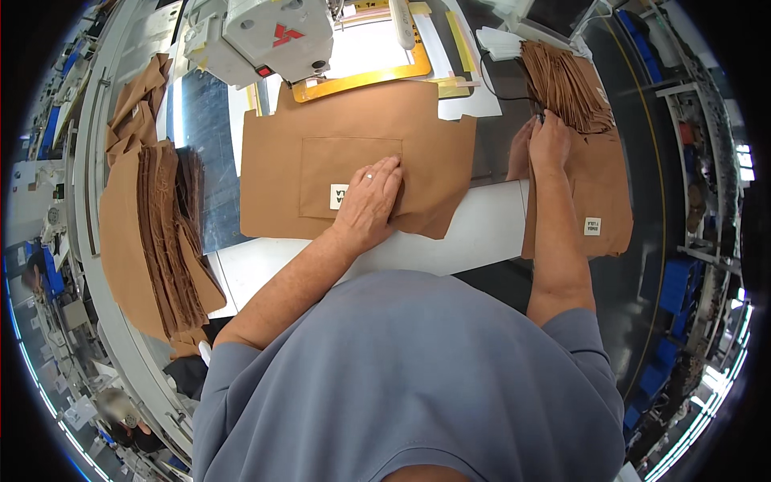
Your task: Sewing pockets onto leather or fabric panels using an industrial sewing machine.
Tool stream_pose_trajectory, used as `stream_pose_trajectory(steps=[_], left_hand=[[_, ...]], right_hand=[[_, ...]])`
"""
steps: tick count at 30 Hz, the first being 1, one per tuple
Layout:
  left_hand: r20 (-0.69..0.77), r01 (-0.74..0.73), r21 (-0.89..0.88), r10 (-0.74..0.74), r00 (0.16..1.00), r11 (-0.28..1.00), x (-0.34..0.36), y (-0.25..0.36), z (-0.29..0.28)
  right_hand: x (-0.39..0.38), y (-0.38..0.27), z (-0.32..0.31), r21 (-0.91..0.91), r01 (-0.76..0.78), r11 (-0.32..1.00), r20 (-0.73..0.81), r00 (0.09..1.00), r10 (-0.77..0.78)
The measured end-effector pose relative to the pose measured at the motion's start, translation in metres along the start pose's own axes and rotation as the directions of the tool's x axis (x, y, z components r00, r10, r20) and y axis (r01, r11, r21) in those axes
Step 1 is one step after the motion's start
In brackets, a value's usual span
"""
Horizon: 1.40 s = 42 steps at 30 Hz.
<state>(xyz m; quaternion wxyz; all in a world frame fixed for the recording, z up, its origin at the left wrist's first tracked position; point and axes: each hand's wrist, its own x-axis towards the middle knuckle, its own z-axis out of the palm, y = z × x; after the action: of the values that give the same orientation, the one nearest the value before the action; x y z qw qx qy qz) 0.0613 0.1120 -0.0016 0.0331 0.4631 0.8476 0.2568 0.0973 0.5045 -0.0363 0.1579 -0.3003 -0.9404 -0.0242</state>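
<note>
In front of me a brown fabric panel point(269, 177) lies spread, with a stitched pocket outline and a white label point(339, 195). My left hand point(369, 197), a ring on one finger, rests palm down on it with fingers stretched out over the pocket's right side. At the right, my right hand point(550, 140) has its fingers closed at the near edge of a bunched stack of brown fabric pieces point(566, 84). Something small and dark shows at those fingertips; its kind is unclear. Below that wrist hangs another labelled brown panel point(604, 205).
A white sewing machine head point(277, 36) stands beyond the panel, above a yellow frame point(361, 83). Folded brown pieces point(152, 241) hang over the left side. A black cable point(502, 96) runs toward my right hand. Blue bins point(679, 285) line the far right.
</note>
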Motion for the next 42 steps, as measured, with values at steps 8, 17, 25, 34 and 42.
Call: stream_pose_trajectory(steps=[8,17,25,34,42], left_hand=[[0.047,-0.014,0.102,0.009,0.999,0.995,0.012,-0.012,0.005],[0.365,0.282,-0.924,-0.817,0.446,-0.259,0.037,-0.035,-0.023],[0.691,0.235,-0.661,-0.455,0.562,-0.713,0.007,-0.031,-0.053],[0.582,0.121,-0.673,-0.421,0.696,-0.73,-0.008,0.013,-0.086],[0.554,0.305,-0.809,-0.478,0.681,-0.503,-0.019,0.017,-0.087]], right_hand=[[0.006,0.014,-0.015,-0.09,0.243,0.966,0.145,0.963,-0.229],[-0.033,-0.026,-0.071,0.432,0.161,0.887,0.023,0.982,-0.189],[-0.109,-0.139,-0.142,0.86,0.25,0.445,0.07,0.806,-0.588],[-0.125,-0.183,-0.145,0.812,0.359,0.46,-0.045,0.824,-0.564],[-0.124,-0.186,-0.157,0.787,0.403,0.467,-0.059,0.802,-0.594]])
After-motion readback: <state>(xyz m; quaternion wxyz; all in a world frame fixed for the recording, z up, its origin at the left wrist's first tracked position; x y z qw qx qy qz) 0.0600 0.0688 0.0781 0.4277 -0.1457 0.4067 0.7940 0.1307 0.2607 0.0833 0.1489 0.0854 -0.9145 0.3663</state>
